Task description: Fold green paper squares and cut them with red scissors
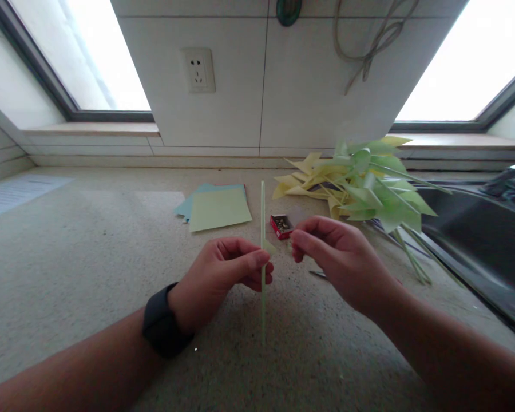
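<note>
My left hand (227, 269), with a black watch (165, 320) on its wrist, pinches a pale green sheet of paper (263, 217). The sheet stands upright and is seen almost edge-on, with a small flap sticking out to the right by the thumb. To the right, my right hand (339, 257) hovers apart from the paper, thumb and fingers closed together; whatever is between them is hidden. Just beyond those fingertips sits a small open red box (281, 226) with small brass-coloured pieces inside. Partly under my right hand lies a thin pointed metal tool (317, 274).
A stack of green and blue paper sheets (218, 209) lies beyond my left hand. Several yellow and green paper pinwheels (369, 183) are heaped at the back right, beside the metal sink (484, 240). A printed sheet (21, 191) lies far left; a wall socket (198, 70) is above the counter.
</note>
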`<state>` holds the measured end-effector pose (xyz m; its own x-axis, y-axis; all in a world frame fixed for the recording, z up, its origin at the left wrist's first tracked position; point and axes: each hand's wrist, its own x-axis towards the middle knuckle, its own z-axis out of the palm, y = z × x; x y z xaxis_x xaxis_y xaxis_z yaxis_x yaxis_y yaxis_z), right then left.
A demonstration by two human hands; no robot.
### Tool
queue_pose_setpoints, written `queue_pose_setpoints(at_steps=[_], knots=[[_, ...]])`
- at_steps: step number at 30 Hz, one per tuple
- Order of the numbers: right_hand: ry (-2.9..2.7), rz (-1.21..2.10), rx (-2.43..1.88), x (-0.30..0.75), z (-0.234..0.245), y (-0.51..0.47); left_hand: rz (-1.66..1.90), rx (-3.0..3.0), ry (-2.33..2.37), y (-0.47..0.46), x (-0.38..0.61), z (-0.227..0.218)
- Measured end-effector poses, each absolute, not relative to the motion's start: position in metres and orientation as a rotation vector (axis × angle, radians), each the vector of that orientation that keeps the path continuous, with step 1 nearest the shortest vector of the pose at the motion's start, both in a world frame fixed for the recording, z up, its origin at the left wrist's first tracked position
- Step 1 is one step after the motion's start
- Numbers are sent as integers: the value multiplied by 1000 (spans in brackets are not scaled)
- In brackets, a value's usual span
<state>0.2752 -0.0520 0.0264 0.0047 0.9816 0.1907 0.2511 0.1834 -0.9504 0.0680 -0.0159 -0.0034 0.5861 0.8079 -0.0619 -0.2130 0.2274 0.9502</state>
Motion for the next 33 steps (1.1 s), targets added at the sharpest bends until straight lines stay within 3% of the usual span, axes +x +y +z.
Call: queue_pose_setpoints(at_steps=[5, 9, 20, 33], knots=[[-1447, 454, -1340, 307, 38, -38, 823, 1098, 648, -8, 63, -1], [-1891, 260, -1547, 324, 38, -37, 826, 1095, 653, -5, 62, -2], [-2358, 433, -1568, 326, 27, -30, 804, 1131, 639, -4, 63, -5], [-1677, 1020, -1253, 292, 19, -62, 840, 1102, 502, -24, 71, -1]])
